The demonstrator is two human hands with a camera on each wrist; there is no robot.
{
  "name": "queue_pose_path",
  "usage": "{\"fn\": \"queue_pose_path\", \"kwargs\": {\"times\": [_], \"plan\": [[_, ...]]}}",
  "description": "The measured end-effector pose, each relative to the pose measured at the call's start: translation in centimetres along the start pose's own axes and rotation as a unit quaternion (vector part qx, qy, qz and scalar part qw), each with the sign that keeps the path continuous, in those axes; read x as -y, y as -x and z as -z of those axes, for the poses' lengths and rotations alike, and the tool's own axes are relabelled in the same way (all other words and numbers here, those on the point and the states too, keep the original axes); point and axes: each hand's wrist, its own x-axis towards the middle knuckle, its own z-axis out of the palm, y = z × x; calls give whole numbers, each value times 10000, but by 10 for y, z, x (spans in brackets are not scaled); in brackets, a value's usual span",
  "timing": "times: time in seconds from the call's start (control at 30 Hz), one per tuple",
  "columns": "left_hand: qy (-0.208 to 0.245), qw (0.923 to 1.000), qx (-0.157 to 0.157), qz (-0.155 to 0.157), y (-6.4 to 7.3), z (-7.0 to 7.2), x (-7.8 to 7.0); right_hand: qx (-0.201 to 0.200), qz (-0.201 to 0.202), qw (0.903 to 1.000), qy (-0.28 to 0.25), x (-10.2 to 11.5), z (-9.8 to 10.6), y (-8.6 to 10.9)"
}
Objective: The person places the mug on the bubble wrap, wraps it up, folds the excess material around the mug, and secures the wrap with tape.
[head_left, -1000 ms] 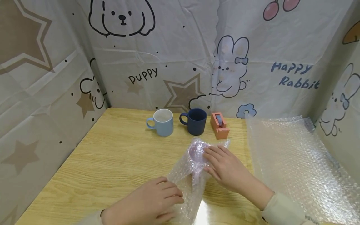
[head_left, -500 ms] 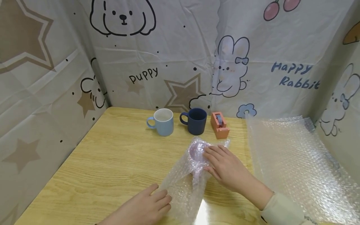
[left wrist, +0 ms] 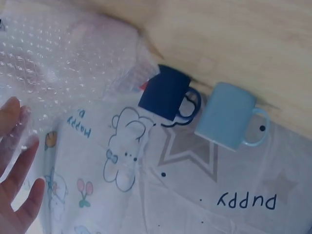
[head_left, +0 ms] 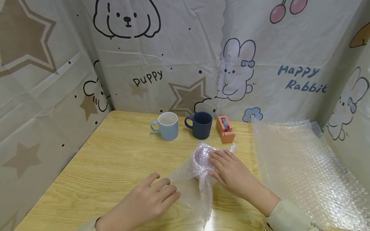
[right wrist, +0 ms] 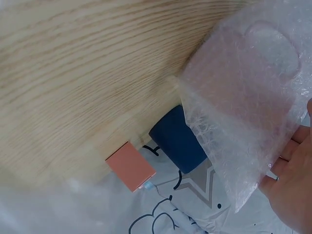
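Observation:
In the head view a pale pink mug (head_left: 201,156) stands mid-table inside bubble wrap (head_left: 190,192), its handle toward the person. The right hand (head_left: 234,173) presses fairly straight fingers on the wrapped mug's top right side, thumb lower down. In the right wrist view its fingers (right wrist: 286,148) meet the film at the mug's mouth, and the pink body (right wrist: 234,83) shows through. The left hand (head_left: 144,199) is at the loose flap, left of the mug. In the left wrist view its thumb and fingers (left wrist: 24,165) pinch the film; part of that hand is out of frame.
Behind the mug stand a light blue mug (head_left: 169,128), a dark blue mug (head_left: 202,126) and an orange tape dispenser (head_left: 225,130). A large bubble wrap sheet (head_left: 300,160) covers the table's right side. Printed cloth (head_left: 179,48) hangs around the table.
The left hand has shifted left and slightly away from the person, and the loose flap is spread wider. The right hand and the wrapped mug have stayed in place.

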Motion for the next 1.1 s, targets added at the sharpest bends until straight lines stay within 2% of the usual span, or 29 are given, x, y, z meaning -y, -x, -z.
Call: {"fn": "queue_pose_path", "kwargs": {"times": [0.17,0.3,0.53,0.7,0.97,1.1], "plan": [[6,9994,-167,289,-18,-10,8,-201,40,9998,33,0,-3,4],[35,9987,-148,492,-32,-20,18,-310,113,9994,52,-1,-5,6],[58,9972,-165,731,-58,-41,38,-223,138,9995,-201,-6,0,2],[137,9966,21,814,-71,-64,50,-76,140,9992,-354,-7,2,2],[451,9939,173,991,-80,-99,51,106,62,9995,-278,-3,3,0],[908,9868,275,1314,-77,-112,45,57,34,9996,-274,-1,4,0]]}}
